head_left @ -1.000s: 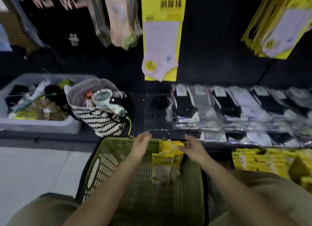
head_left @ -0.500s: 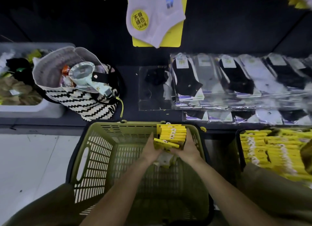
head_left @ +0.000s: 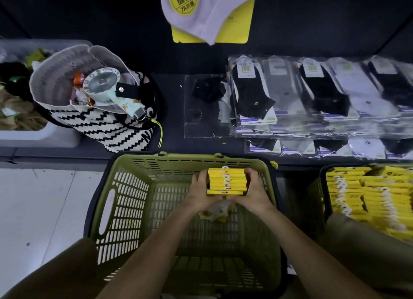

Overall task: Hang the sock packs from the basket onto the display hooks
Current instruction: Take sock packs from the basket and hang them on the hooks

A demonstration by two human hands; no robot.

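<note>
- A green basket (head_left: 125,209) is standing on the floor in front of the person, and both forearms are reaching down into it.
- A pale tiled floor (head_left: 44,204) is showing to the left of the basket.
- Wrapped socks (head_left: 312,93), black, grey and white ones in clear plastic, are lying in overlapping rows on the dark ledge behind the basket, to the right.
- A zigzag bag (head_left: 107,128) is sitting on the same ledge, to the left, with its mouth open.
- A second basket (head_left: 323,175) is standing just beside the green one on the right, and yellow stock (head_left: 368,191) is filling it in rows.
- A grey bin (head_left: 40,135) with mixed socks is standing at the far left, touching the bag.
- A hung pack (head_left: 210,10), a white sock on a yellow card, is hanging at the top over the ledge.
- The left hand (head_left: 199,193) is gripping the left side of the packs, with its fingers curled round the edge.
- The right hand (head_left: 254,192) is gripping the right side in the same way.
- The packs (head_left: 226,182), a tidy yellow stack, are being held between the two hands inside the green basket, near its far wall, with the sock ends hanging below the hands.
- A small fan (head_left: 101,85) is lying on top of the bag.
</note>
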